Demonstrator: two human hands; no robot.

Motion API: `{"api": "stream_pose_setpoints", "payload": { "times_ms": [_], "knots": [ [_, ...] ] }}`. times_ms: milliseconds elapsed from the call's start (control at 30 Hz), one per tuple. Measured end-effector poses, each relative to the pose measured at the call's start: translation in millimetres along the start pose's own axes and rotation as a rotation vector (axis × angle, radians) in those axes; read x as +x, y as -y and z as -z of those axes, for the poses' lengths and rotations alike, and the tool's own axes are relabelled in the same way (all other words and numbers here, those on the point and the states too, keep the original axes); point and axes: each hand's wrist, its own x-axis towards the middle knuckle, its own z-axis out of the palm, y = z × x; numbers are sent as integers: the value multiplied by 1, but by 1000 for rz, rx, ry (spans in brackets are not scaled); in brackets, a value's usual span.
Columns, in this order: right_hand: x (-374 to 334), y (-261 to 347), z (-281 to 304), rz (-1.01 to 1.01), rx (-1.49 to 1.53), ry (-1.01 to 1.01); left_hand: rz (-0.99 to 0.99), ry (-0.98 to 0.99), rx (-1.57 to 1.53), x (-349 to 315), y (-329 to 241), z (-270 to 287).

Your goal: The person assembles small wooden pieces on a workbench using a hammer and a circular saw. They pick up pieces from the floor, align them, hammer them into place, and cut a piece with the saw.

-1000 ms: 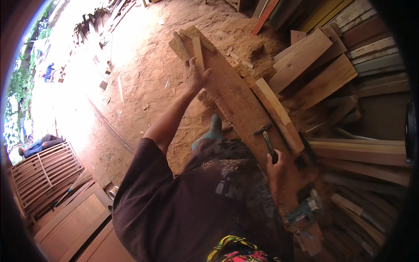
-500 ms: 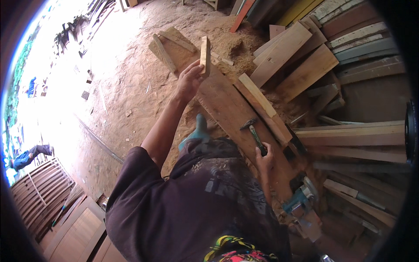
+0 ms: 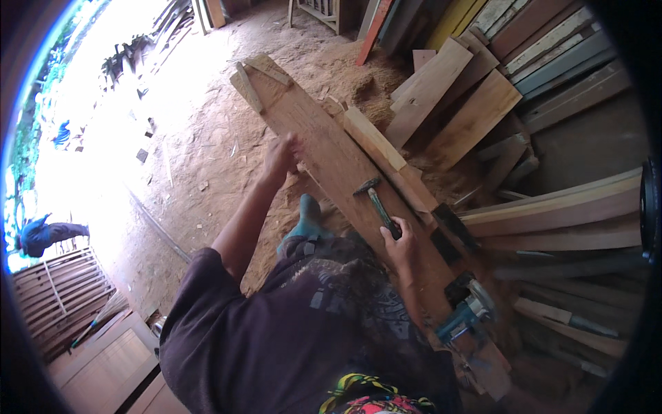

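My right hand (image 3: pixel 401 243) is wrapped round the dark green handle of a hammer (image 3: pixel 380 209), low over a long wooden plank (image 3: pixel 327 153). The hammer's metal head lies on or just over the plank's face. Beside the plank's left edge is my left hand (image 3: pixel 281 157), its fingers smeared by motion. No wooden block shows in it, and whether it touches the plank is unclear. Two short wood pieces (image 3: pixel 267 71) lie at the plank's far end. Along its right side rests a pale length of timber (image 3: pixel 372 136).
A teal power tool (image 3: pixel 460 319) sits at the plank's near end. Loose boards (image 3: pixel 476 117) and stacked timber (image 3: pixel 558 203) crowd the right. Sawdust covers the floor (image 3: pixel 200 152). At far left, a person (image 3: pixel 48 234) is near a slatted wooden frame (image 3: pixel 65 293).
My left hand has come down from above the plank to its left edge; the wooden block it held no longer shows. My right hand keeps the hammer, slightly farther up the plank. The view has shifted.
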Motion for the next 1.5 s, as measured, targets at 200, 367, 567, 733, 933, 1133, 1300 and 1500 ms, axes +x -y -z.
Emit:
{"api": "stream_pose_setpoints", "payload": {
  "times_ms": [200, 367, 567, 733, 933, 1133, 1300, 1500],
  "knots": [
    [13, -17, -4, 90, 266, 185, 424, 104, 1008, -193, 233, 152],
    [18, -25, 1, 69, 188, 261, 743, 48, 1354, -349, 280, 115],
    [17, -42, -6, 236, 63, 152, 843, -212, 1049, -388, 313, 86],
    [18, -15, 5, 300, -11, 193, 836, -317, 944, -406, 333, 82],
    [9, -13, 2, 355, -213, 159, 765, -190, 1124, -427, 383, 106],
    [-17, -46, -2, 323, -302, -43, 783, -363, 833, -430, 368, 119],
    [-47, -64, 11, 198, -371, -92, 554, -615, 455, -452, 428, 167],
    [-35, -67, 18, 61, -332, -83, 560, -730, 100, -470, 393, 166]
  ]
}}
